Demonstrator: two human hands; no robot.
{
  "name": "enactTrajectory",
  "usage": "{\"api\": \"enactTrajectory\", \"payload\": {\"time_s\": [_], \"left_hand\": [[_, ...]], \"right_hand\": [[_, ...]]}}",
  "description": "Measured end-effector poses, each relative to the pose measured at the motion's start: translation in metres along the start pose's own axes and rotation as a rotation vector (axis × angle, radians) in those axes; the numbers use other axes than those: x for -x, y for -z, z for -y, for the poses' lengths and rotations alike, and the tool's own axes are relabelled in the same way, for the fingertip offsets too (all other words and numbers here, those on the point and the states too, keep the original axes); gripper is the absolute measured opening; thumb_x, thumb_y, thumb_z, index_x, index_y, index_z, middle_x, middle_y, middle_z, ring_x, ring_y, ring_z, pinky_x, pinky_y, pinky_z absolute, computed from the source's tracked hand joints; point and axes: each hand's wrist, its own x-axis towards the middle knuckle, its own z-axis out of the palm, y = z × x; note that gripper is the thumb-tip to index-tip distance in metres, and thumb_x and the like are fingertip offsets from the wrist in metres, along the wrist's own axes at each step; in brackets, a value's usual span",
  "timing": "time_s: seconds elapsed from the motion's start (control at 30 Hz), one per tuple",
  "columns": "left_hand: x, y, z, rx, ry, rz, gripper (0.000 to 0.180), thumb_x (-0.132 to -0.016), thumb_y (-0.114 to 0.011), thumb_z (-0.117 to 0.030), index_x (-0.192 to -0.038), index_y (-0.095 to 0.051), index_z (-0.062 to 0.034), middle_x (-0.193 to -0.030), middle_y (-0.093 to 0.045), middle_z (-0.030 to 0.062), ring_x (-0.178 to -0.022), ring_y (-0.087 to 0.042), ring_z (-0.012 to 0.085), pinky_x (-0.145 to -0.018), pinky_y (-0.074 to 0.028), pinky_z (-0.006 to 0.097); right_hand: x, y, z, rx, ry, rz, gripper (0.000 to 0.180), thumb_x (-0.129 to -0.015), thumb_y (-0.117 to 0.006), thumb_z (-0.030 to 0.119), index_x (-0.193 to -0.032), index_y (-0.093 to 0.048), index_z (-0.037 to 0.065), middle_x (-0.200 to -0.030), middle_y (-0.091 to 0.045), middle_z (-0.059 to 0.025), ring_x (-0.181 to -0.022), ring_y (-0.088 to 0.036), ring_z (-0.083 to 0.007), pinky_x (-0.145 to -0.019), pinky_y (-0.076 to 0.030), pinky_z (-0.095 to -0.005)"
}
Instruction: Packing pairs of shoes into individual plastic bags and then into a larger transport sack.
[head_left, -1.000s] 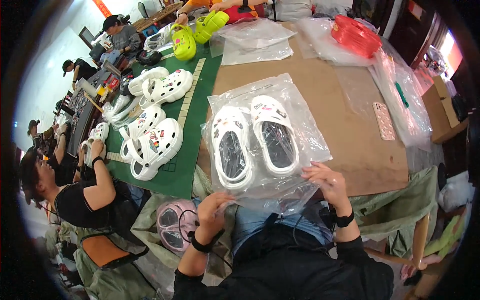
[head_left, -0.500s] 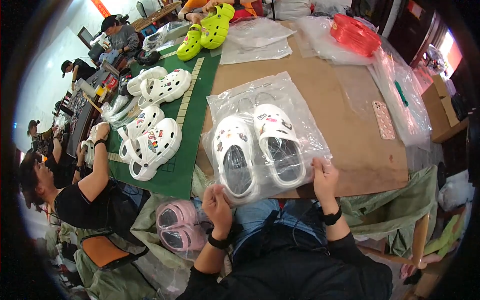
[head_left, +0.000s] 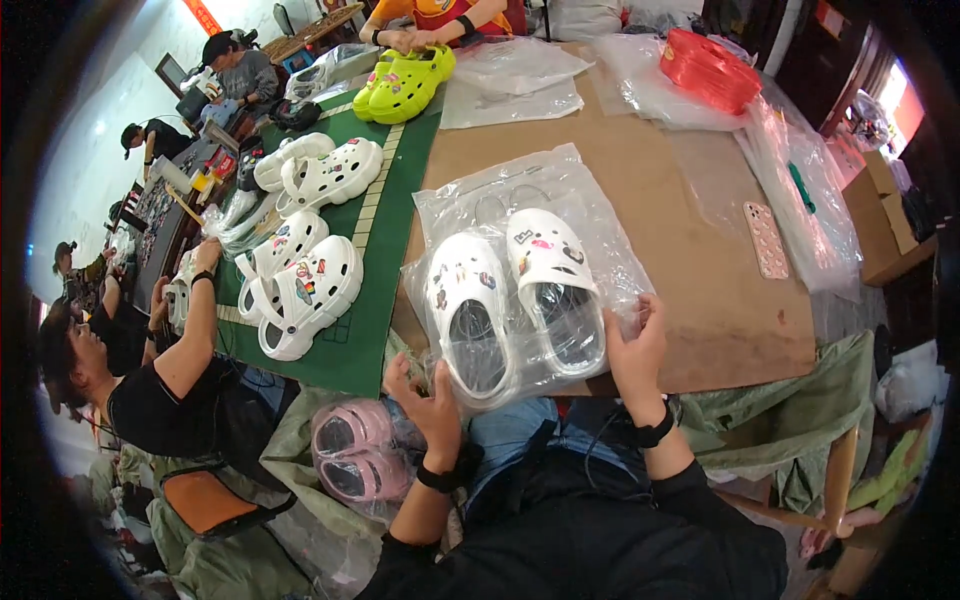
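A pair of white clogs with small charms, a left clog (head_left: 462, 270) and a right clog (head_left: 545, 245), lies inside a clear plastic bag (head_left: 570, 175) on the brown board (head_left: 720, 335). At the bag's near left corner is my left hand (head_left: 430, 405), open with thumb and fingers apart. Beside the right clog's heel, my right hand (head_left: 638, 350) rests against the bag's right edge, open, its fingers spread. Several more white clogs (head_left: 315, 290) stand on the green mat (head_left: 365, 350) to the left.
Across the table a person's hands (head_left: 415, 40) hold lime clogs (head_left: 410, 90). Bagged pink clogs (head_left: 365, 470) sit below the table edge. A patterned phone case (head_left: 766, 240), red plastic coil (head_left: 710, 70) and clear bags (head_left: 820, 230) lie right. A co-worker's arm (head_left: 190, 350) reaches in from the left.
Both my hands have loosened from pinches at the bag's near corners, and the right has moved up the bag's edge. Across the table, the lime clogs have been lowered toward the mat.
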Motion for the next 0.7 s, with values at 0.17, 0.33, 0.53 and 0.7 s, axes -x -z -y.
{"api": "enactTrajectory", "payload": {"time_s": [0.17,0.33,0.53,0.7], "left_hand": [[-0.001,0.005,0.005,-0.191,-0.207,0.372,0.034,-0.093,-0.044,-0.008,-0.126,-0.048,-0.001,-0.131,-0.041,0.0195,-0.123,-0.038,0.03,-0.1,-0.029,0.035],[0.004,-0.003,0.009,0.117,0.049,0.388,0.035,-0.096,-0.039,-0.012,-0.126,-0.047,0.003,-0.128,-0.046,0.0195,-0.12,-0.042,0.0254,-0.102,-0.029,0.033],[0.009,0.0,0.008,0.291,0.287,0.441,0.033,-0.095,-0.041,-0.012,-0.121,-0.05,0.0075,-0.12,-0.054,0.0136,-0.105,-0.052,0.0169,-0.092,-0.039,0.027],[0.016,0.007,0.012,0.215,0.2,0.605,0.028,-0.091,-0.051,-0.004,-0.117,-0.054,0.0061,-0.105,-0.06,0.0086,-0.093,-0.055,0.0114,-0.081,-0.044,0.023]], "right_hand": [[0.023,0.013,0.021,0.373,0.567,0.036,0.029,-0.071,-0.063,0.005,-0.1,-0.057,0.006,-0.09,-0.054,-0.0113,-0.082,-0.05,-0.0321,-0.073,-0.041,-0.0391],[0.033,-0.011,0.049,0.047,0.478,0.292,0.042,-0.069,-0.071,0.021,-0.103,-0.056,0.002,-0.09,-0.052,-0.0115,-0.078,-0.048,-0.03,-0.064,-0.04,-0.0383],[0.024,-0.022,0.074,0.447,0.444,0.478,0.081,-0.061,-0.071,0.059,-0.103,-0.052,-0.009,-0.086,-0.052,-0.0164,-0.079,-0.052,-0.0306,-0.065,-0.045,-0.0367],[0.018,-0.03,0.076,0.535,0.452,0.487,0.066,-0.061,-0.073,0.052,-0.089,-0.053,-0.003,-0.081,-0.05,-0.0138,-0.077,-0.052,-0.0288,-0.063,-0.046,-0.0364]]}}
